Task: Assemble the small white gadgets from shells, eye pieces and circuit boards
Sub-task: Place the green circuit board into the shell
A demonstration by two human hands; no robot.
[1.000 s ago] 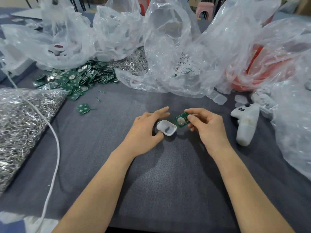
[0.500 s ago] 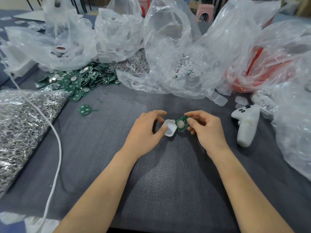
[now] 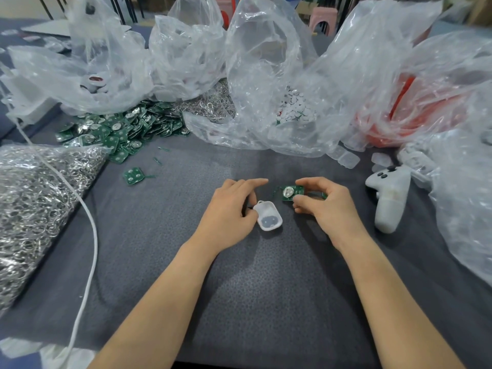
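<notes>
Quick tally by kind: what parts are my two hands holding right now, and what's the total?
white shell: 1, held at its end by the left hand
green circuit board: 1, pinched by the right hand
Total: 2
Not counted: a green sliver past the right fingers, which I cannot tell from the board's own lead.

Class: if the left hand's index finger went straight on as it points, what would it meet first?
Probably the green circuit board pinched in the right hand, though depth is unclear.
</notes>
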